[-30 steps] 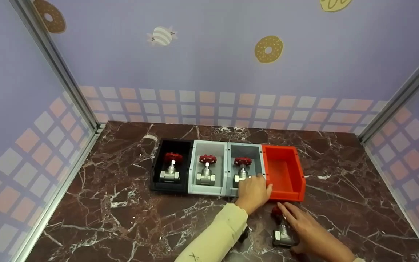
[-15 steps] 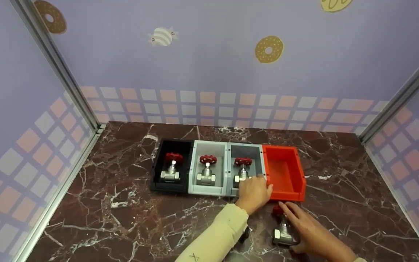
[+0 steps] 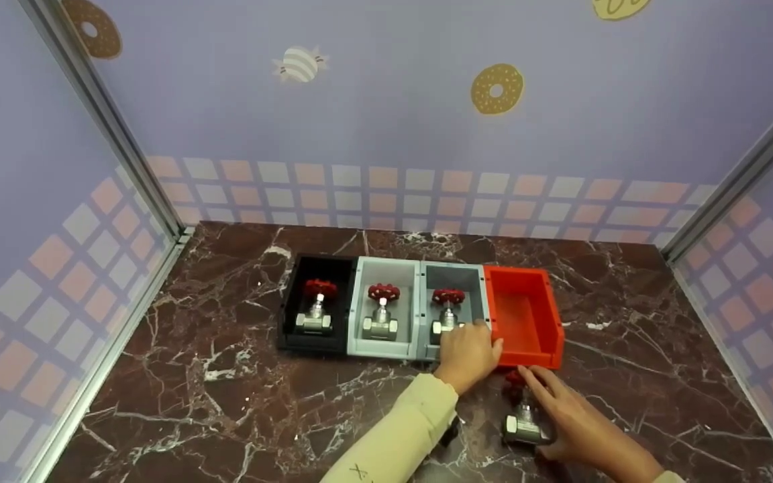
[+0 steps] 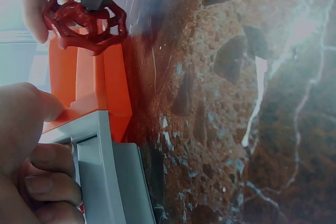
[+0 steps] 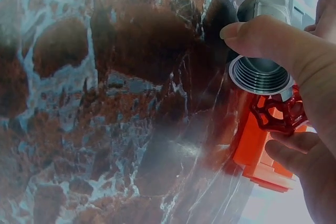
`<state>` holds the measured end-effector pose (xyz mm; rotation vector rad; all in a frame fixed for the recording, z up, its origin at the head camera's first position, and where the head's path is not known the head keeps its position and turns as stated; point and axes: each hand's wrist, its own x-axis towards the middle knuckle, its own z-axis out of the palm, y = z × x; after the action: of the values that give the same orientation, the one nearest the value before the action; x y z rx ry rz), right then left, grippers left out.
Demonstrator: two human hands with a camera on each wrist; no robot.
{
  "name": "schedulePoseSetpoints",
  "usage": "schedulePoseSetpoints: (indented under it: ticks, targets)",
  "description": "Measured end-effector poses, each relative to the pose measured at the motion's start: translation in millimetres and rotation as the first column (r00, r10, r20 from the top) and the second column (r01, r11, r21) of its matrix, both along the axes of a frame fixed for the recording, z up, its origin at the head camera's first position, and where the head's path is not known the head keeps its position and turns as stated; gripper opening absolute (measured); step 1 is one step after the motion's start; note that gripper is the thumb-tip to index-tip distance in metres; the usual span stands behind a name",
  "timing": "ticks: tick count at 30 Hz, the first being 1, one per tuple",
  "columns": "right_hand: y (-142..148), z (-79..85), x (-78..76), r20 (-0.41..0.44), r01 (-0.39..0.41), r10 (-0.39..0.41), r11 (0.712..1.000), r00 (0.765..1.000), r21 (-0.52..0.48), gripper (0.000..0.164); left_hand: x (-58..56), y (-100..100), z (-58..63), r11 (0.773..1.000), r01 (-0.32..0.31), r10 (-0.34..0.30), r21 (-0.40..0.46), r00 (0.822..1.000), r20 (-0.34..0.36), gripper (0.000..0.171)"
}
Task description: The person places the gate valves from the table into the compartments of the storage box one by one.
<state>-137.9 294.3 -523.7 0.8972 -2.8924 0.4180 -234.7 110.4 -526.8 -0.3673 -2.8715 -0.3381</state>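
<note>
My left hand (image 3: pixel 468 352) grips the front corner of the grey bin (image 4: pixel 100 166), beside the orange-red bin (image 3: pixel 524 318). Its fingers curl over the grey rim, and the thumb lies on the orange-red edge. With my right hand (image 3: pixel 571 419) I hold a metal gate valve (image 3: pixel 523 424) in front of the orange-red bin. The thumb presses its threaded body (image 5: pixel 261 74), while the fingers reach along the red handwheel (image 5: pixel 278 113). That wheel points at the bin. A similar valve (image 3: pixel 447 315) stands in the grey bin, partly hidden by my left hand.
A black bin (image 3: pixel 292 339) and a white bin (image 3: pixel 353 342) continue the row to the left, each with one red-wheeled valve. Patterned walls (image 3: pixel 386 121) enclose the marbled tabletop (image 3: pixel 239 402). A small dark object (image 3: pixel 450 433) shows beside my left sleeve.
My right hand has slid the valve slightly forward, so the red wheel is closer to the orange-red bin's front. My left hand stays where it was.
</note>
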Motion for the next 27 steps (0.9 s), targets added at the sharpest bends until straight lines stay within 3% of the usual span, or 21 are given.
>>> schedulePoseSetpoints:
  ticks: [5, 17, 27]
  targets:
    - [2, 4.1, -2.2, -0.052, -0.012, 0.011, 1.0, 0.999, -0.018, 0.123, -0.6, 0, 0.0, 1.0, -0.002, 0.002, -0.014, 1.0, 0.007, 0.036]
    - [6, 18.8, -5.6, -0.058, 0.002, -0.003, 1.0, 0.998, -0.022, 0.125, 0.2, 0, 0.3, 1.0, -0.002, 0.002, -0.017, 1.0, 0.016, 0.037]
    - [9, 25.1, -13.5, -0.112, 0.005, -0.009, 0.999, 0.994, -0.04, 0.125, 0.9, 0, -1.3, 1.0, -0.011, 0.01, -0.019, 1.0, -0.016, 0.035]
